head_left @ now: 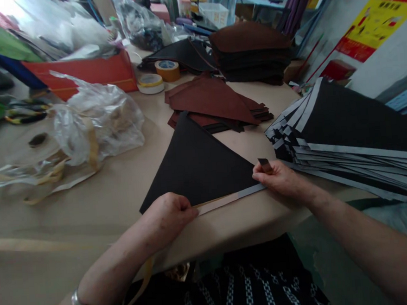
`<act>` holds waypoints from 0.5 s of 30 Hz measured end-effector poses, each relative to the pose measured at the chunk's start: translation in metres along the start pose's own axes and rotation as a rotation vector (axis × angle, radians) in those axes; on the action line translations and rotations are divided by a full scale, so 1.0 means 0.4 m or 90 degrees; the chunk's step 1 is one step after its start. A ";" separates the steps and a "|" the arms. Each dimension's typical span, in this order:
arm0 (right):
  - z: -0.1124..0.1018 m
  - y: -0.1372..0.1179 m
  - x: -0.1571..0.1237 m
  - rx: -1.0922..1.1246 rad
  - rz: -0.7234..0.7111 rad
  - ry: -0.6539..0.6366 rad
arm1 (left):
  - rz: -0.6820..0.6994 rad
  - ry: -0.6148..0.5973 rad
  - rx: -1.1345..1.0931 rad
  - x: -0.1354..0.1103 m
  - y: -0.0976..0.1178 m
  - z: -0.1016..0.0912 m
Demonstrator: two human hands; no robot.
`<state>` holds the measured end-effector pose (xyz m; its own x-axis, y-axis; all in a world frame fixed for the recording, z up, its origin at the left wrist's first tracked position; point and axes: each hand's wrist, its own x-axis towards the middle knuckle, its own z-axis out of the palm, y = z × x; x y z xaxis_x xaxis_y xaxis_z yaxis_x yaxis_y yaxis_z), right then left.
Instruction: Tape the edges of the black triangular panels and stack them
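A black, roughly triangular panel (194,167) lies on the table, with one long edge towards me. Along that edge runs a narrow strip (224,201), pale pinkish on the left and grey on the right. My left hand (171,215) is closed, its thumb and fingertips pinching the strip's left part. At the panel's right corner my right hand (284,179) is closed around a small, flat dark brown piece (265,166), which sticks up from the fingers. I cannot make out what this piece is. A yellowish ribbon (147,272) hangs below my left forearm.
Black panels with grey edges (357,118) are stacked at right. Reddish-brown panels (206,99) lie behind the black one, with a taller brown stack (252,51) farther back. Tape rolls (167,71), a red box (90,74) and crumpled clear plastic (100,118) occupy the left and back.
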<state>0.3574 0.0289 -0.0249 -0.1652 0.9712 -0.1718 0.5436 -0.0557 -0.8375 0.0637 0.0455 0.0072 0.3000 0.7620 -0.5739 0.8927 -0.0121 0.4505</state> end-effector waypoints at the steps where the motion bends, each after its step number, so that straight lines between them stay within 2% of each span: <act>1: 0.001 0.003 0.000 -0.012 0.001 0.003 | -0.001 -0.003 -0.004 -0.005 -0.009 -0.005; 5: 0.001 -0.007 -0.013 -0.104 -0.027 -0.041 | -0.026 -0.019 -0.006 -0.037 -0.083 -0.039; 10: 0.019 -0.010 -0.021 -0.261 -0.054 -0.106 | -0.096 -0.057 -0.054 -0.116 -0.243 -0.091; 15: 0.028 0.008 -0.020 -0.324 -0.045 -0.093 | -0.181 -0.008 -0.092 -0.211 -0.390 -0.158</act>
<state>0.3512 0.0183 -0.0319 -0.3084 0.9243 -0.2248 0.8516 0.1630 -0.4982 -0.1219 0.0237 0.0286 0.0507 0.7134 -0.6990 0.8849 0.2923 0.3625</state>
